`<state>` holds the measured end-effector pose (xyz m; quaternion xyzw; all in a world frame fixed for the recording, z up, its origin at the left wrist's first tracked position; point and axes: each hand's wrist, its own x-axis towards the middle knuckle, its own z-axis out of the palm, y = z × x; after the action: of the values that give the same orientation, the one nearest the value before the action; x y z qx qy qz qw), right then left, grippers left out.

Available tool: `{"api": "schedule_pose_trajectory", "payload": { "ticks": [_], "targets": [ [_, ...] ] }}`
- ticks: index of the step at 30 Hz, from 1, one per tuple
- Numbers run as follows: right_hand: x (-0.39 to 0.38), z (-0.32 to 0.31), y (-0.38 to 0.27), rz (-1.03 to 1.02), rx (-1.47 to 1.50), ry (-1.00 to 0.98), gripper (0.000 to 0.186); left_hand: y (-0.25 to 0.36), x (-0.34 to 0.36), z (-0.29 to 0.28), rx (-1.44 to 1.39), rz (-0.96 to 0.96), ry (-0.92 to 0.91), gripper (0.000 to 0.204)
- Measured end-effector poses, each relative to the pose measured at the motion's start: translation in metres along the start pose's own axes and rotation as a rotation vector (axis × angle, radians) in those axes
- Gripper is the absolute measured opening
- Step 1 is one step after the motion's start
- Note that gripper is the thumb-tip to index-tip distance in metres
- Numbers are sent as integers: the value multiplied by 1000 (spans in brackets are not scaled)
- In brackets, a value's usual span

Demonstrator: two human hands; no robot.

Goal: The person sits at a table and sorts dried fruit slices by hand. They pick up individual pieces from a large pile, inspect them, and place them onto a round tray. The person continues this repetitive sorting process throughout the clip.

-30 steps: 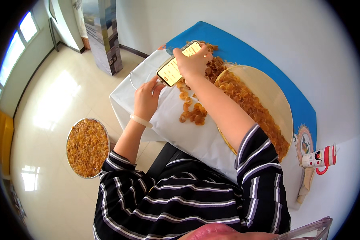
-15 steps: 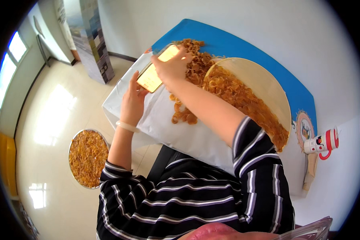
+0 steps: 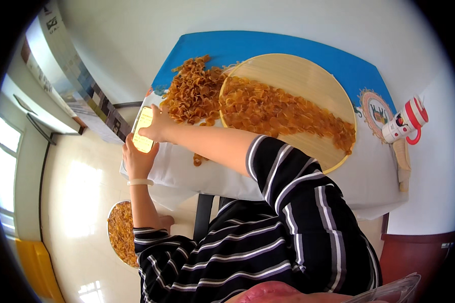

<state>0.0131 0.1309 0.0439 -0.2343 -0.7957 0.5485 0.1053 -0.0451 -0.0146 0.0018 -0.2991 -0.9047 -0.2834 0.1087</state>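
Observation:
A phone [image 3: 143, 144] with a bright yellowish screen is held upright above the left side of the table. My left hand [image 3: 138, 160], with a pale bangle at its wrist, grips the lower end. Around the right edge is my right hand [image 3: 162, 126], its thumb over the screen; its other fingers are partly hidden. Just beyond the hands lies a heap of curled brown dried slices [image 3: 194, 91]. Beside it, a round woven tray [image 3: 283, 68] carries a wide band of flat, amber-brown slices [image 3: 283, 111]. A few loose pieces [image 3: 198, 160] rest near my right forearm.
The table has a blue and white cover [image 3: 222, 48]. At its right stands a white and red cup [image 3: 407, 121] with a handle, by a beige item [image 3: 402, 161]. On the floor at left sits a round container of slices [image 3: 120, 230]. Farther left is something yellow [image 3: 40, 267].
Both hands and the phone have moved left and nearer to me, off the heap. The view has shifted, so more of the heap and tray shows.

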Motion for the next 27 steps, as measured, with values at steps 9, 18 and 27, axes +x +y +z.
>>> {"api": "schedule_pose_trajectory", "payload": {
  "ticks": [9,18,27],
  "targets": [
    [5,11,17,55,-102,-231,125,-8,16,-4,130,-26,-165,71],
    [23,15,30,35,33,-165,124,-8,21,-1,76,31,-181,63],
    [2,-56,7,-169,243,-236,117,1,41,3,121,-7,-182,62]
  ]
}}
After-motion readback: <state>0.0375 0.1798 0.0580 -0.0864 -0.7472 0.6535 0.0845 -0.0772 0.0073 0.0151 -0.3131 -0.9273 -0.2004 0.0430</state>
